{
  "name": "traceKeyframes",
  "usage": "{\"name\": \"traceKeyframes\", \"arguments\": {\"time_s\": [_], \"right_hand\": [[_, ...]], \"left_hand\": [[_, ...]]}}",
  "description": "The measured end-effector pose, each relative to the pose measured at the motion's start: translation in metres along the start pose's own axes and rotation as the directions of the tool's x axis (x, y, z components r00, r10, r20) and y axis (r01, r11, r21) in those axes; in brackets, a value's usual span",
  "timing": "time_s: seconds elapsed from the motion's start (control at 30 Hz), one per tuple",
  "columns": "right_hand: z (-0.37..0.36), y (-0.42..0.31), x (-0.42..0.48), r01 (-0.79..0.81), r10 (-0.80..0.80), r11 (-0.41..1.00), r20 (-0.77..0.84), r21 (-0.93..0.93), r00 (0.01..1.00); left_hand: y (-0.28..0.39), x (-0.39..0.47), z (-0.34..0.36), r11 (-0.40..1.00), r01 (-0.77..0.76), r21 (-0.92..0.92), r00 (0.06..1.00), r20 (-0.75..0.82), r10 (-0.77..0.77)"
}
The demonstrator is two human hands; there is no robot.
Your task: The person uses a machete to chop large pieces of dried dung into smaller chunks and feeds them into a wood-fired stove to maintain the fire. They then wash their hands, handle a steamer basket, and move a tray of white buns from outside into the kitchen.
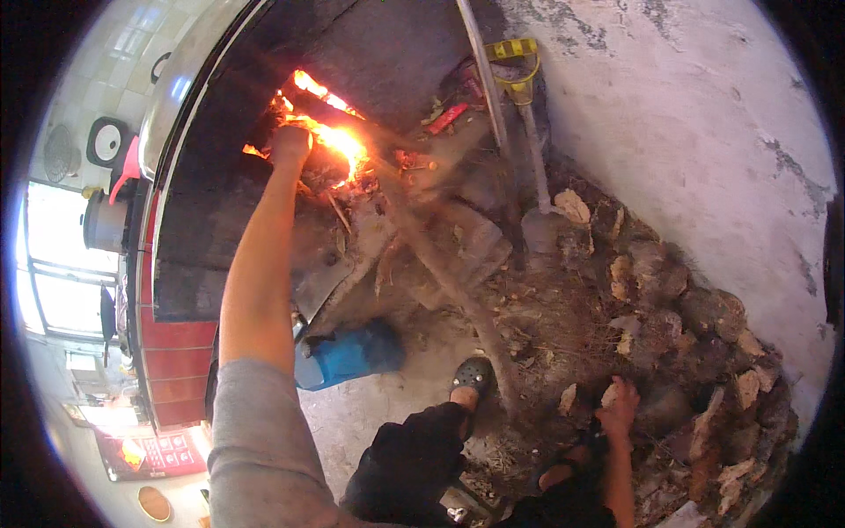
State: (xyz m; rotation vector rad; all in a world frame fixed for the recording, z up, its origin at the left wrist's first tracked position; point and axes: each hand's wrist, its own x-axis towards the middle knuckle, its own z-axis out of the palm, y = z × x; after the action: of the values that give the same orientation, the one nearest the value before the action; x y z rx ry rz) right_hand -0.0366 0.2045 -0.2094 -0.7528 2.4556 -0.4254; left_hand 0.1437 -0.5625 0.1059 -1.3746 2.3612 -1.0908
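Note:
My left hand [290, 144] reaches to the near side of a wood fire [337, 142]; glare hides its fingers and anything in them. A long branch [436, 261] runs out of the flames and down towards my feet. My right hand [618, 409] is low at the right, over a heap of firewood chunks and twigs [660, 330]. Its blurred fingers lie at a pale chunk [610, 395], and whether they grip it cannot be told.
A metal pole [485, 72] and a shovel [538, 165] with a yellow handle lean near the white wall [673, 119]. A blue container [350, 356] stands left of my clog [474, 373]. Red tiles [178, 363] edge the counter at the left, with a pot [105, 221] above.

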Motion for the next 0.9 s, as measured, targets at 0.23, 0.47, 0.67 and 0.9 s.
{"name": "traceKeyframes", "arguments": {"time_s": [0.23,0.47,0.67,0.9], "right_hand": [[0.002,-0.007,0.005,0.002,-0.003,0.999,0.025,0.054,1.000],[0.008,0.026,0.002,0.080,-0.078,0.996,-0.069,0.024,0.995],[-0.011,0.004,-0.005,0.045,-0.048,0.998,0.073,0.048,0.996],[-0.013,0.001,-0.003,0.010,-0.013,0.996,0.038,0.088,0.999]], "left_hand": [[-0.023,0.003,0.030,0.947,0.284,-0.152,0.953,-0.059,-0.296],[0.081,-0.129,-0.070,0.640,-0.217,-0.737,0.930,-0.356,-0.095],[0.066,-0.178,-0.078,0.896,-0.158,-0.415,0.978,-0.189,0.085],[0.081,-0.181,-0.059,0.724,0.368,-0.584,0.929,0.264,-0.259]]}}
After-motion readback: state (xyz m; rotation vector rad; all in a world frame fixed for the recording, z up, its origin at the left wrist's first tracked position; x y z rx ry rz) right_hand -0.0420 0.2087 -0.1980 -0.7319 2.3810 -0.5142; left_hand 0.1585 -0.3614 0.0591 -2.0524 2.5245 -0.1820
